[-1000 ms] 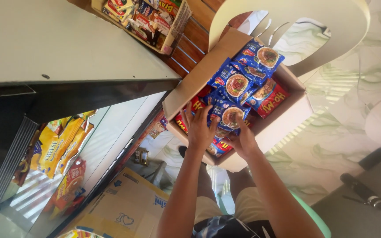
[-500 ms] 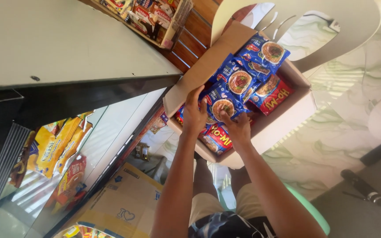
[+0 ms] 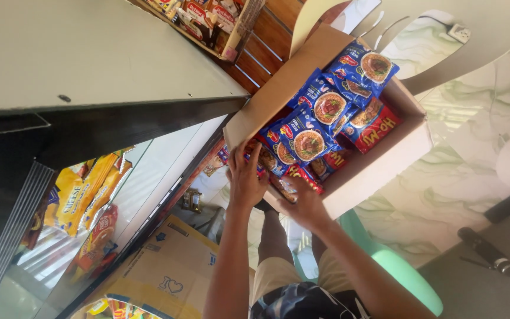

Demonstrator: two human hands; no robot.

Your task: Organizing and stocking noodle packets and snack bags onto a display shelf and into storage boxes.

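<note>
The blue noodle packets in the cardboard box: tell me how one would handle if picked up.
A blue noodle packet is probably light for its size: thin glossy film, puffed. The shiny wrapper may be slippery, so packets could slide off the loose, overlapping heap in the cardboard box. It likely crinkles rather than flops, and its contents may crack if squeezed.

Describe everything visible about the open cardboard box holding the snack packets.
The open brown cardboard box sits tilted in view, flaps spread, plain pale walls. It is filled with glossy blue packets and red packets lying loosely stacked. The left hand and right hand reach in at its near edge among the packets. A green plastic chair shows beside it.
</note>
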